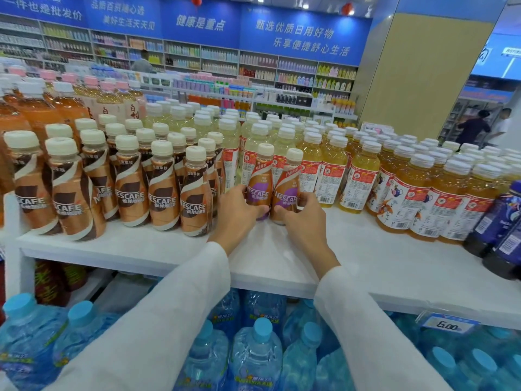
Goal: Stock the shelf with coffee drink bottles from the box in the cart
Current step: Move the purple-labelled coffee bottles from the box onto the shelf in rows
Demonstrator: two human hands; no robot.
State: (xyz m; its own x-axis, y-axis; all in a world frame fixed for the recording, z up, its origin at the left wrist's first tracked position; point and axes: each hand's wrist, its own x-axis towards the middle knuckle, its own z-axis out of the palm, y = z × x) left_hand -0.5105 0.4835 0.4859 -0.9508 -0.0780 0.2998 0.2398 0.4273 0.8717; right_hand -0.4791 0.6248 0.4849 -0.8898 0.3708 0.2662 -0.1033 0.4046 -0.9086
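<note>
Left hand [236, 214] wraps the lower body of a purple-label coffee bottle [260, 176], and right hand [306, 221] wraps a second coffee bottle [287, 187]. Both bottles appear to stand side by side on the white shelf [282, 261], so the placing step looks nearly done. Next, I judge, comes letting go cleanly and fetching more; box and cart are out of view. Water jugs [253, 351] fill the tier below. Yellow tea bottles [408, 193] crowd just behind and right, and brown coffee bottles [129, 190] line the left, leaving a narrow bay. Dark blue bottles [501, 221] stand far right.
</note>
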